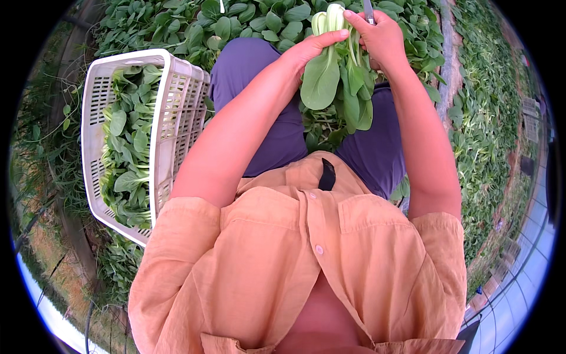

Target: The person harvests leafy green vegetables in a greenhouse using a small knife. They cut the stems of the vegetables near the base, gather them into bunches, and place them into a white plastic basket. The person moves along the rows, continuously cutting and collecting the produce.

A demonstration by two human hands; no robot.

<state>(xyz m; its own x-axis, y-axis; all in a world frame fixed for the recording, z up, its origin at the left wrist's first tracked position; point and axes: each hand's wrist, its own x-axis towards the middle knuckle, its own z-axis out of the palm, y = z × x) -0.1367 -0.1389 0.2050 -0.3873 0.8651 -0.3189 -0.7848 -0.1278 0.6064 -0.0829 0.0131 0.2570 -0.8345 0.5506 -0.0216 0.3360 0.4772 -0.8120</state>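
Observation:
My left hand grips a bunch of bok choy between my knees. Its pale stem bases point away from me, and the green leaves hang back towards my lap. A knife is held in my right hand, its metal blade pointing up past the fist. My right thumb reaches across to the pale stem bases. The fist hides most of the knife's handle. Leaves cover part of my left fingers.
At my left stands a white slatted plastic crate, tilted in view, with harvested bok choy inside. Growing bok choy fills the bed ahead. Along the right, a pale strip borders another leafy bed. More crates stand farther right.

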